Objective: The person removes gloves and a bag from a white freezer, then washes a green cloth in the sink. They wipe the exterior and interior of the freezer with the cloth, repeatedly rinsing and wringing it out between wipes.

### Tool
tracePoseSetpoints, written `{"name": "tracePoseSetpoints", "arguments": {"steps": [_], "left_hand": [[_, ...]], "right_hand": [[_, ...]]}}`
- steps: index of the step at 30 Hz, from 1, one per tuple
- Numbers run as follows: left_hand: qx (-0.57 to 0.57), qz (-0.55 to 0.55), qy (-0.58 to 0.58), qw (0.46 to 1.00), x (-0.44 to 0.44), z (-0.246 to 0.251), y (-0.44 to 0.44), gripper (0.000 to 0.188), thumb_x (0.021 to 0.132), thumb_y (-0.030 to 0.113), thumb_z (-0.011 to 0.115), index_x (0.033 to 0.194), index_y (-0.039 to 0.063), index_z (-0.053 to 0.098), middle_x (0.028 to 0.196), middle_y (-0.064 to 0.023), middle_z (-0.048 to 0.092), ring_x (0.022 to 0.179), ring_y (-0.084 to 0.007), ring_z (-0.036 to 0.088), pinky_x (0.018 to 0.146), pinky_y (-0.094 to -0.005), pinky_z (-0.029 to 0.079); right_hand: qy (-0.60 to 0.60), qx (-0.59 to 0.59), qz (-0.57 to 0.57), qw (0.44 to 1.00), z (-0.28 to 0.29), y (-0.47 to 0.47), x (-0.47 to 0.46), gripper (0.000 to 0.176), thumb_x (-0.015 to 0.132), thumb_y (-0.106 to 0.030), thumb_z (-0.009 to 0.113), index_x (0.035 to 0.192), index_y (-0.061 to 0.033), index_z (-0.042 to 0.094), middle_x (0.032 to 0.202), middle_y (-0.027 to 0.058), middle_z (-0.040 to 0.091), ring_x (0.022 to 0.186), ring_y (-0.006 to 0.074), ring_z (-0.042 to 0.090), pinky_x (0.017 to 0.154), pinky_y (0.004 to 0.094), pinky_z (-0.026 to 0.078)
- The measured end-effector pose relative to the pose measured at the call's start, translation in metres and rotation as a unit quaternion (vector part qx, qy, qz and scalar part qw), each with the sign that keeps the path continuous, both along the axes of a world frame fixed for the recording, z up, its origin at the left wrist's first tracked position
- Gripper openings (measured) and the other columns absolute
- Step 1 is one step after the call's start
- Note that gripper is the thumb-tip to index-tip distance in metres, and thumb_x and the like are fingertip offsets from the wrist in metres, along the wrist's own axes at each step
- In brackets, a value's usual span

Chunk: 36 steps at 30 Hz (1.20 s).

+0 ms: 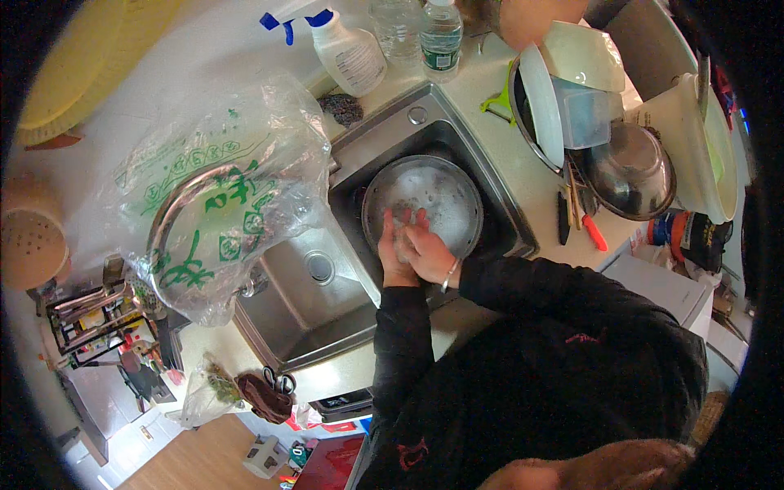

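My left hand [395, 254] and my right hand [432, 252] are together over the near left side of a round metal basin [453, 184]. The left palm faces inward, and the right hand with a bracelet [451, 272] at its wrist lies against it. Something small and indistinct may be between the palms; blur keeps me from telling. Cloudy water with some suds appears to fill the basin. It sits in the right bowl of a double stainless steel sink [490, 177]. The left sink bowl [294, 294] has a round drain [320, 267].
A clear plastic bag with green print [263, 147] covers the curved faucet [162, 220]. Behind the sink stand a white spray bottle [352, 58], a water bottle [441, 43] and a scouring pad [342, 109]. At right are stacked bowls [582, 55], an upturned metal bowl [631, 165] and a red-handled knife [594, 233].
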<state>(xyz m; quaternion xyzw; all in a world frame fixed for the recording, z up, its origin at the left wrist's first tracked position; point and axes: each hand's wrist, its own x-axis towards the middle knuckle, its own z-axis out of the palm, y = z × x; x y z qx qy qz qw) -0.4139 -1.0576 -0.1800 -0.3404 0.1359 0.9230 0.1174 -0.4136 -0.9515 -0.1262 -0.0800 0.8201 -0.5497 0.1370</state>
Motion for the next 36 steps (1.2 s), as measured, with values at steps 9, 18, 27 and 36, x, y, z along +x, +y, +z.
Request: {"name": "tracePoseSetpoints", "arguments": {"steps": [9,18,27,36], "left_hand": [[-0.213,-0.070,-0.177,0.958,0.007,-0.008,0.025,0.032,0.100,0.029,0.045,0.125,0.010,0.054,0.104,-0.0048,0.060,0.091,-0.0231,0.059,0.082,-0.0449,0.048],[-0.024,-0.110,-0.141,0.984,0.006,-0.025,0.021,0.051,0.098,0.051,0.042,0.121,0.007,0.054,0.115,-0.0117,0.061,0.098,-0.0313,0.058,0.093,-0.0509,0.044],[0.064,-0.028,-0.015,0.997,0.011,0.014,0.003,0.062,0.098,0.050,0.040,0.140,0.005,0.033,0.144,-0.0201,0.037,0.129,-0.0430,0.041,0.106,-0.0498,0.033],[-0.508,-0.210,0.144,0.823,0.029,-0.060,0.003,0.033,0.095,0.026,0.051,0.123,0.009,0.052,0.124,-0.0125,0.058,0.114,-0.0274,0.056,0.094,-0.0396,0.046]], "right_hand": [[0.110,0.290,0.111,0.944,-0.147,0.030,-0.062,0.013,0.088,-0.016,0.055,0.095,-0.0055,0.059,0.100,0.0220,0.061,0.087,0.0394,0.061,0.073,0.0488,0.050],[0.087,0.415,-0.011,0.906,-0.138,0.001,-0.025,0.022,0.089,-0.026,0.058,0.104,-0.0096,0.060,0.120,0.0199,0.052,0.095,0.0432,0.054,0.086,0.0439,0.046],[0.007,-0.317,-0.054,0.947,-0.003,-0.027,0.011,0.030,0.093,-0.031,0.053,0.108,-0.0059,0.057,0.109,0.0180,0.056,0.106,0.0372,0.053,0.089,0.0454,0.042],[0.037,0.160,0.051,0.985,-0.084,-0.020,-0.019,0.022,0.092,-0.024,0.053,0.089,-0.0030,0.061,0.091,0.0199,0.062,0.091,0.0393,0.059,0.079,0.0457,0.048]]}}
